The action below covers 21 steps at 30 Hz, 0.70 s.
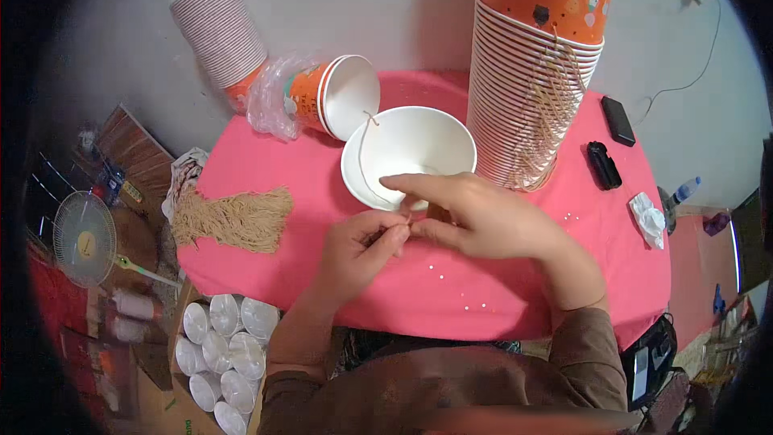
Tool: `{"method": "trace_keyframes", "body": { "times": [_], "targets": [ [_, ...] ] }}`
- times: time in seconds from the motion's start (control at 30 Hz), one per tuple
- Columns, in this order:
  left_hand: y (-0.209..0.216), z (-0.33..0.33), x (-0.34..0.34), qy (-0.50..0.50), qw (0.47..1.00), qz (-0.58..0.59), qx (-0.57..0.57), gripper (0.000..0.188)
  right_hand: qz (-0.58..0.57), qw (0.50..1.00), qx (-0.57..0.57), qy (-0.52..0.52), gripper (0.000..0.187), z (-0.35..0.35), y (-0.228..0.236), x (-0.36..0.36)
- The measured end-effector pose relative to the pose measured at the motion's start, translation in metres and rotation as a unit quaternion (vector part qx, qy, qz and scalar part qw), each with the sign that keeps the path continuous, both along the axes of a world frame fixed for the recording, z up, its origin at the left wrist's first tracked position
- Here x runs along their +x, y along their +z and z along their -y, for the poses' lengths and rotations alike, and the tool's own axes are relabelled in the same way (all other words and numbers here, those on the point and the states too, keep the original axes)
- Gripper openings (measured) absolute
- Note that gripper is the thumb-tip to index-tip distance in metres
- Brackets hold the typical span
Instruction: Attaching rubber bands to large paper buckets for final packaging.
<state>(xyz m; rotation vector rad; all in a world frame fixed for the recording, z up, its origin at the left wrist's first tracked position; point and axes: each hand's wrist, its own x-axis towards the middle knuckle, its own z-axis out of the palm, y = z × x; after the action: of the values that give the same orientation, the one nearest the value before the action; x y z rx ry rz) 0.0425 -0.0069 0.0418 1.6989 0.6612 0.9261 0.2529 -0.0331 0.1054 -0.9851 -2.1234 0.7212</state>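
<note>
A white-lined paper bucket [415, 141] stands on the pink table with its mouth facing up. Knotted at its far-left rim, a thin tan cord [361, 157] droops across the opening towards the near rim. At that near rim my left hand [360, 250] pinches the cord end between thumb and fingers. My right hand [483, 213] meets it there, thumb and a bent finger closed at the same spot, index finger stretched over the bucket. The fingertips partly hide the cord end. To the left lies a flat bundle of tan cords [237, 219].
A tall stack of orange paper buckets [523, 89] with hanging cords rises at right. More buckets [352, 97] lie sideways at back left beside plastic wrap [278, 101]. A black phone-like object [617, 121], black case [604, 165] and crumpled tissue [647, 219] sit right. Small white bits [436, 271] dot the cloth.
</note>
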Motion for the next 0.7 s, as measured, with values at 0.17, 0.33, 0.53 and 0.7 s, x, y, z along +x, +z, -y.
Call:
{"method": "trace_keyframes", "body": {
  "times": [0.17,0.33,0.53,0.7],
  "targets": [
    [0.004,-0.003,0.004,0.001,1.000,-0.013,-0.012,0.013,0.037,0.996,0.084,-0.003,0.010,-0.007,-0.003,0.008],
    [-0.002,-0.003,0.020,0.100,0.974,-0.031,0.202,0.013,0.041,0.993,0.106,-0.038,0.004,-0.026,-0.006,0.027],
    [-0.014,-0.007,0.028,0.181,0.919,-0.170,0.307,0.022,0.112,0.986,0.101,-0.068,0.006,-0.037,-0.012,0.037],
    [-0.026,-0.015,0.016,0.202,0.882,-0.166,0.392,0.026,0.126,0.979,0.159,-0.030,0.005,-0.038,-0.018,0.031]
  ]
}}
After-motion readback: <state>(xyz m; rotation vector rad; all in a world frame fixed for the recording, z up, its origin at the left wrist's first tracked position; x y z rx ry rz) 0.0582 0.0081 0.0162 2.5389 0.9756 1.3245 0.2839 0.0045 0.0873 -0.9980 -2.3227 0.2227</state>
